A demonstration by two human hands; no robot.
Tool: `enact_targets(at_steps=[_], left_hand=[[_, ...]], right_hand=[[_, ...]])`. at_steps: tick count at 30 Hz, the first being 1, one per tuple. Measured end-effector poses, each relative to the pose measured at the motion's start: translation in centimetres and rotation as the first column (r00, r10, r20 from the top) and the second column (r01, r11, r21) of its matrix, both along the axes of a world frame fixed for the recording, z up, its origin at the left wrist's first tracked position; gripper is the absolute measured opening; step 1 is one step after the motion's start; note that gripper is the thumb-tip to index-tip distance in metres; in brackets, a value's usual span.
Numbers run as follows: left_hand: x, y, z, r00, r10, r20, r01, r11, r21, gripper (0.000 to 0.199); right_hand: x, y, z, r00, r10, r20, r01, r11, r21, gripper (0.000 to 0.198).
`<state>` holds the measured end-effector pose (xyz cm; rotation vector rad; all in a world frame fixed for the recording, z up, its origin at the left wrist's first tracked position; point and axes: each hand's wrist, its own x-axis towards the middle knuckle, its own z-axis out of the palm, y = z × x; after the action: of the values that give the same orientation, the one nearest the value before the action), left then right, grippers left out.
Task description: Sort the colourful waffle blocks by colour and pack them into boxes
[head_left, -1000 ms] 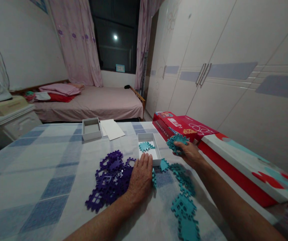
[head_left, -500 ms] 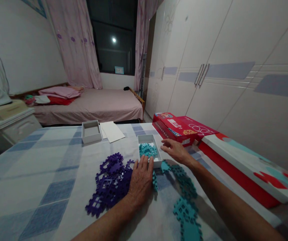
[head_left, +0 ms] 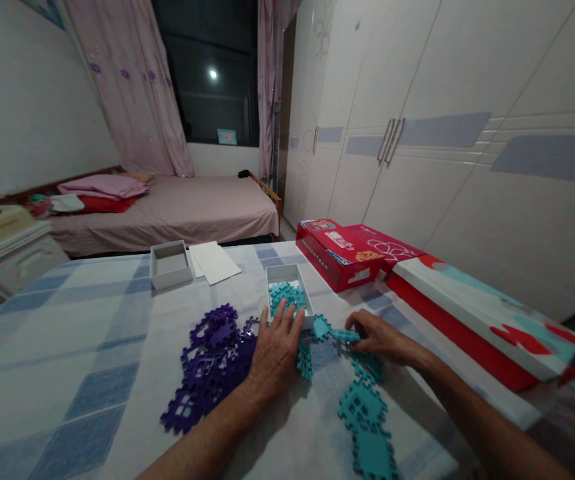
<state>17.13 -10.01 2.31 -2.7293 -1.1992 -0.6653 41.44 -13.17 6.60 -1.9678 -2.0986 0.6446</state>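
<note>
A: Hands?
B: Left hand [head_left: 276, 347] flat, fingers loosely spread at the near edge of the white box [head_left: 282, 273], grasping nothing. Right hand [head_left: 380, 337] pinches a teal piece [head_left: 343, 335] near that box.
A: Progress?
B: Partway, by my reading. Some boxed teal pieces [head_left: 287, 292]; loose teal pieces [head_left: 362, 403] trail across the worktop [head_left: 102, 300], purple heap [head_left: 210, 373] entirely outside.
A: Farther out?
B: Grey box [head_left: 172, 279] beside pale cards [head_left: 220, 268].
</note>
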Motion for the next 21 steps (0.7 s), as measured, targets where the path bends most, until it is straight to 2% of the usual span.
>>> enact_targets(at_steps=[2,5,7,11,14,16,18,21], left_hand=[[0.1,-0.1,-0.2,0.999,-0.044,-0.005,0.044,0.999,-0.010,0.063],[0.1,-0.2,-0.2,0.999,-0.030,0.027,0.031,0.999,-0.012,0.066],[0.0,-0.3,-0.1,0.997,-0.035,0.067,0.034,0.999,0.019,0.057],[0.0,-0.4,0.3,0.972,-0.204,0.120,0.190,0.975,0.113,0.023],[0.1,-0.3,0.6,0.939,-0.264,0.218,0.235,0.960,0.150,0.019],[0.1,-0.2,0.9,0.922,-0.249,0.297,0.220,0.967,0.129,0.017],[0.0,-0.2,1.3,0.915,-0.195,0.353,0.175,0.981,0.086,0.016],[-0.3,-0.2,1.7,0.921,-0.129,0.367,0.110,0.991,0.073,0.017]], right_hand=[[-0.1,0.3,-0.5,0.999,-0.033,-0.012,0.033,0.998,0.047,0.018],[0.2,0.6,-1.2,0.999,-0.033,-0.043,0.038,0.992,0.124,0.011],[0.5,0.8,-1.0,0.994,-0.070,-0.089,0.084,0.983,0.162,0.015],[-0.3,1.8,1.4,0.957,-0.118,-0.266,0.176,0.962,0.209,0.024],[-2.8,3.5,3.4,0.912,-0.021,-0.409,0.116,0.971,0.209,0.024],[-4.6,5.0,3.9,0.888,0.028,-0.459,0.073,0.977,0.201,0.023],[-5.7,6.3,3.5,0.902,0.008,-0.432,0.101,0.968,0.229,0.024],[-5.3,7.0,1.9,0.959,-0.091,-0.269,0.179,0.930,0.322,0.035]])
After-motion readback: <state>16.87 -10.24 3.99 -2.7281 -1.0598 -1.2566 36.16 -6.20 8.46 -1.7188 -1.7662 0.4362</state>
